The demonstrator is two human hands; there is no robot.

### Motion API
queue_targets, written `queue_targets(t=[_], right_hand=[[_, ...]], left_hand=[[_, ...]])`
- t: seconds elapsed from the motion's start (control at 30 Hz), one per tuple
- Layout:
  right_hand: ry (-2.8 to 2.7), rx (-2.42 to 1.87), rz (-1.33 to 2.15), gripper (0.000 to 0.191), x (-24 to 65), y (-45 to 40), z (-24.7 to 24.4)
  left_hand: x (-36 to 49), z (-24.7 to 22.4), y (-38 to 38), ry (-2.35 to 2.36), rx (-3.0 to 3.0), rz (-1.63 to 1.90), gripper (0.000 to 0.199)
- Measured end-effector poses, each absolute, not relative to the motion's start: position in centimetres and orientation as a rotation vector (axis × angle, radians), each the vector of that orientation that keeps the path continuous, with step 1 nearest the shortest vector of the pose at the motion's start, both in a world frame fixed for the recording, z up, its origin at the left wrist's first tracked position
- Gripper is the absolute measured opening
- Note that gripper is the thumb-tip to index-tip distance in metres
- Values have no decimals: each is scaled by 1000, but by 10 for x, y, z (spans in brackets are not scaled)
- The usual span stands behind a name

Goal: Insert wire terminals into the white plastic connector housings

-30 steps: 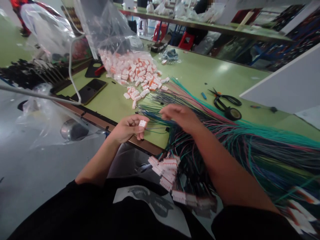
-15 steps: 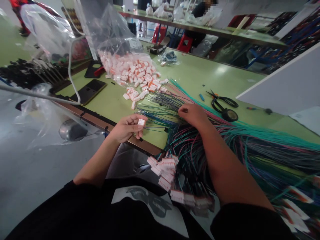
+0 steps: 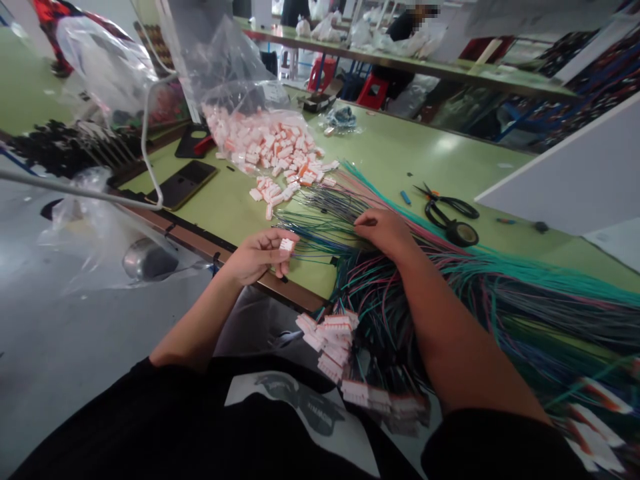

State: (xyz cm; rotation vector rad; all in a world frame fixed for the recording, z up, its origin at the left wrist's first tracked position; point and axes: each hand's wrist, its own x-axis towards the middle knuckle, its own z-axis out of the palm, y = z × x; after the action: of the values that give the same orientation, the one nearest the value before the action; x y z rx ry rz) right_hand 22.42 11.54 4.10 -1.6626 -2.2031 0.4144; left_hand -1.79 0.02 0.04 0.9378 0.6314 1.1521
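Between the thumb and fingers of my left hand [image 3: 260,257] is a small white connector housing [image 3: 287,245] with an orange edge, held over the table's front edge. A few thin wires run close to it. My right hand [image 3: 383,230] is over the bundle of coloured wires [image 3: 320,227], thumb and fingertips pinched together; whether a wire is between them is too small to make out. Loose white and orange connector housings [image 3: 280,147] spill from a clear plastic bag beyond my hands. Finished-looking connectors [image 3: 335,340] on wires hang off the edge near my lap.
Black-handled scissors [image 3: 450,203] and a roll of black tape [image 3: 463,233] lie right of the wires. A phone [image 3: 185,183] rests at the left, near a bent metal rod [image 3: 146,133]. A white panel [image 3: 570,160] stands at the right. A person [image 3: 405,33] sits at the far table.
The view has shifted slightly. My right hand has moved a little to the left over the wires; my left hand still holds the connector housing.
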Motion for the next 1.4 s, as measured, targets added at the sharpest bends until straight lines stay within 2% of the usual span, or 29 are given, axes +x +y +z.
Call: queue_targets(t=[0.17,0.37,0.57,0.7,1.4], right_hand=[[-1806,-1625,565,8,220,115,39],[-2142,-1248,612,25,198,92,50],[-2259,-915,739,18,172,51,65],[-2263,-923,855,15,164,46,60],[-2461,-1173,327,14,156,37,58]], left_hand=[[-18,-1,1,642,946,1145,34],[-16,-1,3,629,955,1162,35],[-15,0,4,620,949,1176,36],[-16,2,4,598,929,1184,36],[-15,-2,4,624,976,1226,39]])
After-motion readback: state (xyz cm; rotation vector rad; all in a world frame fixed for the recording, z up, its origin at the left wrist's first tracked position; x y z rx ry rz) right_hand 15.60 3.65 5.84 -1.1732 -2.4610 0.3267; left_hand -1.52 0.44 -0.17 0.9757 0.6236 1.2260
